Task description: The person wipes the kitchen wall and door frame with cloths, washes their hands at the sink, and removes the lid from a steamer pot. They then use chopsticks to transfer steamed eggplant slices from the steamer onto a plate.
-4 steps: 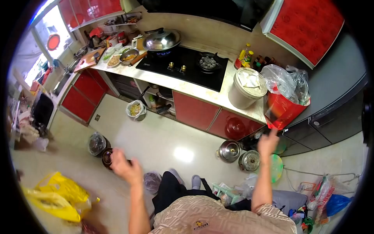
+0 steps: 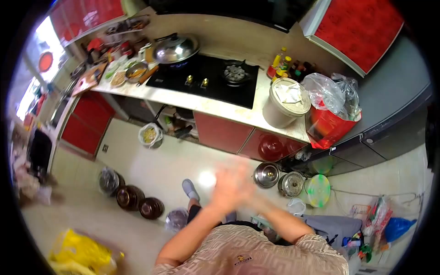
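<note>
Both of my hands are brought together in front of my body, above the tiled floor. My left hand (image 2: 224,190) is smeared by motion, with its fingers blurred. Overlapping it, my right hand (image 2: 245,181) is blurred as well, so I cannot make out its fingers or whether they touch the other hand. No held object shows in either one. Nearest to them on the floor are a lidded steel pot (image 2: 266,174) and a second pot with a glass lid (image 2: 292,184), to the right of my hands.
A black gas hob (image 2: 206,82) with a covered wok (image 2: 176,49) is set in the counter. A white bucket (image 2: 282,112) and red bag (image 2: 327,128) stand at its right end. Brown jars (image 2: 129,198), a waste bin (image 2: 150,135) and a yellow bag (image 2: 82,252) are on the floor.
My hands were apart, left and right, and have come together in the middle. One foot has stepped forward, and the view has shifted slightly.
</note>
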`<state>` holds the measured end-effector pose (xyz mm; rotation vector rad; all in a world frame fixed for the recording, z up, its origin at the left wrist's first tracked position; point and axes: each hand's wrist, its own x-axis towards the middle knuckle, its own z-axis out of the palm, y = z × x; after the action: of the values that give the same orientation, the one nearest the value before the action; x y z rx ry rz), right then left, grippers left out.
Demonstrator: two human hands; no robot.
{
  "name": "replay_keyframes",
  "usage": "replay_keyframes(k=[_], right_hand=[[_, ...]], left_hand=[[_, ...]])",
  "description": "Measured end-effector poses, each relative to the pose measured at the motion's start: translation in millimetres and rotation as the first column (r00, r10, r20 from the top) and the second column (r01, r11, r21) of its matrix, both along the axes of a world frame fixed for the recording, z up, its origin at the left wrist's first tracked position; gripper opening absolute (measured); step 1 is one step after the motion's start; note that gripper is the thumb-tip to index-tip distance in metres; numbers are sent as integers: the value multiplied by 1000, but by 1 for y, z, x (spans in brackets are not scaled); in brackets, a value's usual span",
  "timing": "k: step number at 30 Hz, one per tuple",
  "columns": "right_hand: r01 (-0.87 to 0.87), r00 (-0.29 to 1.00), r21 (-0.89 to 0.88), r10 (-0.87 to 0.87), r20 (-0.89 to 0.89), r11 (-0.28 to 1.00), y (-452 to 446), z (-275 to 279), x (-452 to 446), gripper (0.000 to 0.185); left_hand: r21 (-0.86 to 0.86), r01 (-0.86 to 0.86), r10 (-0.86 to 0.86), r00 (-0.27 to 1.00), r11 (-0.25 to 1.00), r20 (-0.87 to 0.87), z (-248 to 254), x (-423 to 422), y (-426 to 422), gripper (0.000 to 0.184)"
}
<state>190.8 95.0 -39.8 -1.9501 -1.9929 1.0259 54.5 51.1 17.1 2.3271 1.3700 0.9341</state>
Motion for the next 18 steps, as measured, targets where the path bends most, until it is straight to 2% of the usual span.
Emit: replay_keyframes(k=[1,2,3,4,5,6,7,10,11,12,13,14,15,16,18], right_hand=[[-113,994,5,113,5,994,-2,-9,-33,44],[-145,989,60,146,0,988,8,-13,-57,46],[-80,997,60,79,13,995,15,-19,-58,48],[82,996,40,-84,42,996,26,-29,-43,50],[325,943,23,-326,72,945,34,-40,-12,52],[545,829,-23,-535,166,838,33,-43,24,54],[653,723,235,-685,88,720,14,-72,73,50],[777,533,56,-703,471,627,-36,-45,95,65],[753,601,-111,-609,518,648,-68,-50,79,66],[699,695,-270,-541,475,662,-88,-77,66,66],[622,780,-422,-475,408,660,-109,-106,51,66],[482,876,-610,-350,331,629,-110,-115,17,68],[374,927,-671,-289,240,640,-124,-153,0,69],[248,965,-727,-232,125,640,-136,-189,-21,70],[144,947,-810,-318,-55,568,-125,-185,-37,65]], left_hand=[[-102,300,-302,953,948,-4,8,25,31,62],[-60,361,-362,932,931,3,-5,22,47,58],[-18,421,-421,907,907,7,-19,20,64,56],[-151,416,-418,908,897,17,-33,6,78,53],[-201,344,-335,939,917,79,-59,-24,102,49],[-251,274,-244,959,928,142,-86,-53,126,46],[-331,168,-111,977,929,184,-111,-97,149,43],[-553,-216,292,955,804,52,-190,-282,199,35],[-610,-310,376,926,730,-20,-209,-340,204,33],[-647,-355,408,910,674,-74,-230,-388,210,31],[-624,-347,375,922,700,-93,-254,-429,212,29],[-718,-330,399,913,613,-78,-287,-473,215,24],[-764,-286,435,900,578,-8,-289,-481,224,17],[-757,-304,399,915,579,-62,-287,-495,231,12],[-792,-306,473,881,529,-25,-305,-494,240,10]])
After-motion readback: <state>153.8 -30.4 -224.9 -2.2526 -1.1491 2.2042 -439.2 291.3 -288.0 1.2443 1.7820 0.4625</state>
